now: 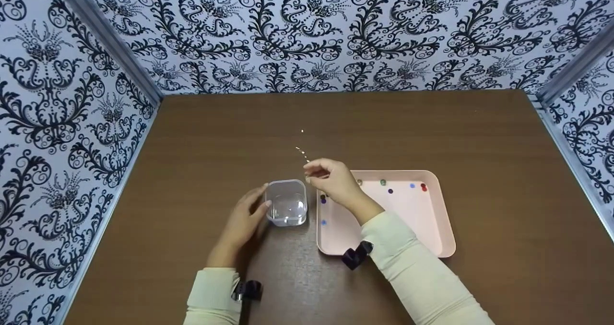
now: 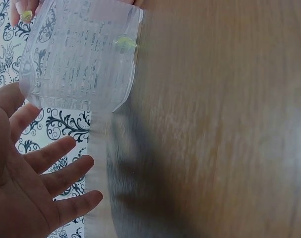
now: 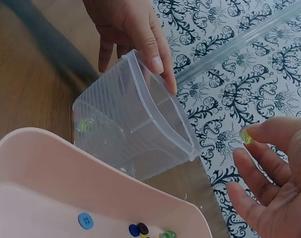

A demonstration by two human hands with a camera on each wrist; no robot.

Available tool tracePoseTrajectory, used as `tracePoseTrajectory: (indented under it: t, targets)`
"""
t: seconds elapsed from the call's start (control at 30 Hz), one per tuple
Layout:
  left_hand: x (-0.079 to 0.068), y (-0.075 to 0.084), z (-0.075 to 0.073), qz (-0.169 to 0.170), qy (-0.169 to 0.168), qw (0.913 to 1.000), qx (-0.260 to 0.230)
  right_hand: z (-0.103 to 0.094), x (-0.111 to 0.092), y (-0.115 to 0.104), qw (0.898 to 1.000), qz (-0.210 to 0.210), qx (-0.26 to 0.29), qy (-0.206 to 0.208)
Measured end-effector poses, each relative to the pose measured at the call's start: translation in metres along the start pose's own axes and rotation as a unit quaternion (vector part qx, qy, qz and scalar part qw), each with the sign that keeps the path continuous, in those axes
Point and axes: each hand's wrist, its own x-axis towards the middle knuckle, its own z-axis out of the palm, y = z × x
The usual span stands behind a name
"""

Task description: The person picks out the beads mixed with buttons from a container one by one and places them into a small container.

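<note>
My right hand [image 1: 331, 179] pinches a yellow-green glass marble [image 3: 246, 135] between thumb and fingertip, over the gap between container and tray. A clear square plastic container [image 1: 287, 210] stands on the table with its mouth up. At its left side is my left hand [image 1: 244, 219], thumb at the rim and a fingertip against the corner, the other fingers spread out straight. Through the ribbed wall another yellow-green marble [image 3: 85, 125] shows low inside. The pink tray [image 1: 448, 229] lies just right of the container, partly covered by my right forearm.
Inside the tray are a light blue button [image 3: 86, 221], dark buttons [image 1: 323, 199], red buttons [image 1: 424, 187] and a greenish marble [image 1: 383, 182]. Small bright specks [image 1: 303, 152] show on the brown table [image 1: 216, 138] beyond my right hand. Patterned walls [image 1: 312, 37] enclose the table's back and sides.
</note>
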Motion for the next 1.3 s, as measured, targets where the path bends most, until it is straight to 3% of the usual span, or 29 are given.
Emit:
tracePoseTrajectory:
  t: [0.63,1.03,1.3]
  targets:
    - [0.001,0.0,0.0,0.005,0.004,1.0,-0.004,0.013,0.0,-0.005,0.999,-0.013,-0.022,-0.033]
    - [0.001,0.0,0.0,0.0,-0.003,1.0,0.004,0.023,-0.002,-0.01,0.995,-0.037,-0.065,-0.067]
    - [0.0,-0.001,0.001,0.016,0.0,0.9999,0.0,0.027,-0.003,-0.011,0.99,-0.04,-0.111,-0.077]
